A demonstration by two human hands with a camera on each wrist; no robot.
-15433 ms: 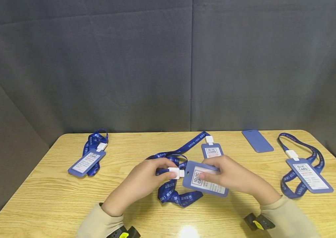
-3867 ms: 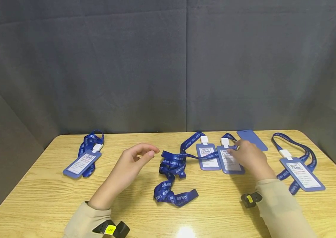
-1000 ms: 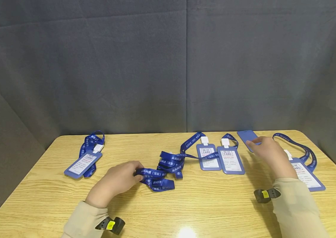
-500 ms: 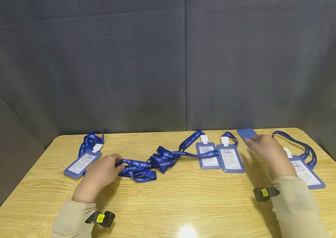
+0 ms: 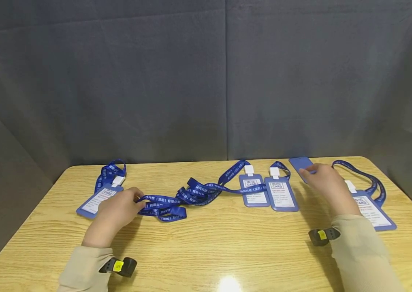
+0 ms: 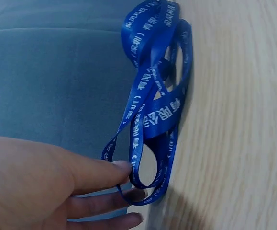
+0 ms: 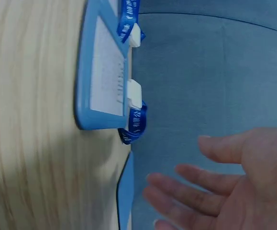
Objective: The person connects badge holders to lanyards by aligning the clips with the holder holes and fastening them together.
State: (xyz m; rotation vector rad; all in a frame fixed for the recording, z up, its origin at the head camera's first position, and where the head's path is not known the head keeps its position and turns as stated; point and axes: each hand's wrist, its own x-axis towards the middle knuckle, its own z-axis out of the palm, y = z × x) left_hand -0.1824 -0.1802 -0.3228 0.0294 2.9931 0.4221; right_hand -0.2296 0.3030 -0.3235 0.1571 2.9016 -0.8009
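My left hand (image 5: 117, 211) pinches the end loops of a blue printed lanyard (image 5: 199, 191) between thumb and fingers. In the left wrist view, the strap's loops (image 6: 143, 127) hang around the fingertips, and the bunched rest trails away. The lanyard stretches right across the table towards two badge holders with white clips: one badge holder (image 5: 256, 199) with a strap lying across it, and another badge holder (image 5: 282, 195) beside it. My right hand (image 5: 327, 186) hovers with relaxed, spread fingers over the front of a plain blue card holder (image 5: 299, 163); the right wrist view shows nothing in its fingers.
At the left lies a badge holder (image 5: 90, 206) with its lanyard (image 5: 105, 175) bunched behind it. Another badge holder (image 5: 377, 217), partly hidden by the right arm, lies at the right with a looped strap (image 5: 376, 184). A grey curtain (image 5: 147, 89) rises behind the table (image 5: 206, 251).
Earlier both hands held a clip and a badge holder, now laid at centre right. Since then my left hand has taken the loose lanyard and drawn it left; the right has moved to the plain holder.
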